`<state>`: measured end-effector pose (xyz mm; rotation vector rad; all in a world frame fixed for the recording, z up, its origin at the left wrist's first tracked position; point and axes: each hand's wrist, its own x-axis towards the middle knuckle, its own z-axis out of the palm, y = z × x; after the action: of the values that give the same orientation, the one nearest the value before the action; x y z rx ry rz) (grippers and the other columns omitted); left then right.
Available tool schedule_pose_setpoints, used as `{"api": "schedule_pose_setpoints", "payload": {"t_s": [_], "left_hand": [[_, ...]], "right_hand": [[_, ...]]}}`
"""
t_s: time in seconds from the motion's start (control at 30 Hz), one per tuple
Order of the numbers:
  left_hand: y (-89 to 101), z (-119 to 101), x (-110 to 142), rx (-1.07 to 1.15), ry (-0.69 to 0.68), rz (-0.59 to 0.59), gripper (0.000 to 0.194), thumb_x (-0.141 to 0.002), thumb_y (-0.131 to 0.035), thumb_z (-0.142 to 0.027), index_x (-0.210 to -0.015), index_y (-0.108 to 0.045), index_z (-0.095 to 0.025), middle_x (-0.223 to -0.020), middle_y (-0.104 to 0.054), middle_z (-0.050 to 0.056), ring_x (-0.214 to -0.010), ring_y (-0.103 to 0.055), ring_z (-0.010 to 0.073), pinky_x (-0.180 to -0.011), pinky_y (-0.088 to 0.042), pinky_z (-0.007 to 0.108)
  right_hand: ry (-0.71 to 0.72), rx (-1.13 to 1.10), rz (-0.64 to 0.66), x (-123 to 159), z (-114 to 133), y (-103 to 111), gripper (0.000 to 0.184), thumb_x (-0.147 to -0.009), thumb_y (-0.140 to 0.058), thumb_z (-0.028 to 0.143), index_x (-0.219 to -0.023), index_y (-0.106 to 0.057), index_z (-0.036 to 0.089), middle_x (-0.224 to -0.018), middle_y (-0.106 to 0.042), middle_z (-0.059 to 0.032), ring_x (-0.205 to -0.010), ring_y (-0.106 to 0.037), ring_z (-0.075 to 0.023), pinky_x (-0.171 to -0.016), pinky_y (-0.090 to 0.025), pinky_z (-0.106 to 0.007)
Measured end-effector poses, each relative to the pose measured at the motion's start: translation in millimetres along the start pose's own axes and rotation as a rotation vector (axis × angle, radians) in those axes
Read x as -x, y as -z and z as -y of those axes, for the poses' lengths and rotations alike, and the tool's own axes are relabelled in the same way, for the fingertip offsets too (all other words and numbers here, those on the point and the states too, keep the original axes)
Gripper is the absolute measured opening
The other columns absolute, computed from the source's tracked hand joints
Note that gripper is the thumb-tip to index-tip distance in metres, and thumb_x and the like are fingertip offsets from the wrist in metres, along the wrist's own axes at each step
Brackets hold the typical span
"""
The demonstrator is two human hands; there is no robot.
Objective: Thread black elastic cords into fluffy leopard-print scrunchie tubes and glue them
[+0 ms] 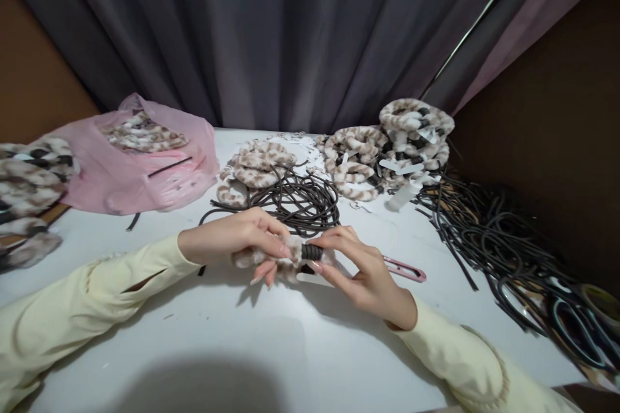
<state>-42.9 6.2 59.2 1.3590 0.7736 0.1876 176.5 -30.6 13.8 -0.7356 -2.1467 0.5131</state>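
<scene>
Between my two hands is a fluffy white-and-brown fabric tube (293, 250) with black cord (311, 251) wound in tight turns around it. My left hand (252, 237) pinches the fluffy part just left of the winding. At the winding's right end, the thumb and fingers of my right hand (356, 266) press on the cord and tube. A pale flat strip (310, 278) shows below the tube; what it belongs to is unclear. Directly behind my hands lies a tangled heap of black cords (305, 200). A pink utility knife (405, 268) rests beside my right hand.
A pink plastic bag (194, 168) with fluffy pieces stands back left, more fluffy coils (29, 181) at the left edge. Fluffy rings (411, 119) pile up back right near a small translucent bottle (404, 195). Black cords (475, 232) and scissors (576, 332) lie at the right.
</scene>
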Motion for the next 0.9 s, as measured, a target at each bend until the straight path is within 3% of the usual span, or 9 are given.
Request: {"api": "schedule_pose_setpoints", "payload": {"t_s": [0.13,0.5,0.67,0.9], "left_hand": [[-0.2,9,-4,0.211,0.006,0.019,0.016,-0.075,-0.057,-0.02,-0.061,-0.061,-0.012,-0.037,-0.054,0.0,-0.043,-0.057,0.012,-0.05,-0.042,0.019],[3.3,26,-16,0.382,-0.01,0.107,0.015,-0.071,-0.058,-0.018,-0.068,-0.068,-0.007,-0.033,-0.052,0.0,-0.033,-0.051,0.0122,-0.044,-0.044,0.021],[8.9,40,-27,0.415,-0.027,0.225,0.015,-0.07,-0.059,-0.019,-0.066,-0.067,-0.007,-0.036,-0.056,0.002,-0.031,-0.051,0.0131,-0.038,-0.043,0.021],[11.4,51,-33,0.492,-0.046,0.216,0.017,-0.067,-0.062,-0.022,-0.061,-0.067,-0.007,-0.03,-0.051,0.002,-0.027,-0.05,0.0133,-0.034,-0.041,0.02]], "right_hand": [[-0.05,-0.053,0.029,0,2,0,0.02,-0.084,-0.056,0.02,-0.104,-0.056,0.018,-0.08,-0.061,-0.0053,-0.076,-0.055,-0.0167,-0.07,-0.044,-0.031],[-0.174,-0.174,0.1,0,5,1,0.02,-0.084,-0.056,0.026,-0.102,-0.059,0.017,-0.08,-0.063,-0.0052,-0.074,-0.056,-0.0151,-0.068,-0.045,-0.027],[-0.423,-0.285,0.21,-5,8,1,0.024,-0.083,-0.057,0.034,-0.098,-0.059,0.016,-0.078,-0.064,-0.0022,-0.061,-0.054,-0.0098,-0.054,-0.041,-0.021],[-0.685,-0.706,0.279,-7,2,-2,0.03,-0.08,-0.06,0.039,-0.098,-0.055,0.016,-0.082,-0.069,-0.0051,-0.072,-0.059,-0.0133,-0.063,-0.044,-0.026]]}}
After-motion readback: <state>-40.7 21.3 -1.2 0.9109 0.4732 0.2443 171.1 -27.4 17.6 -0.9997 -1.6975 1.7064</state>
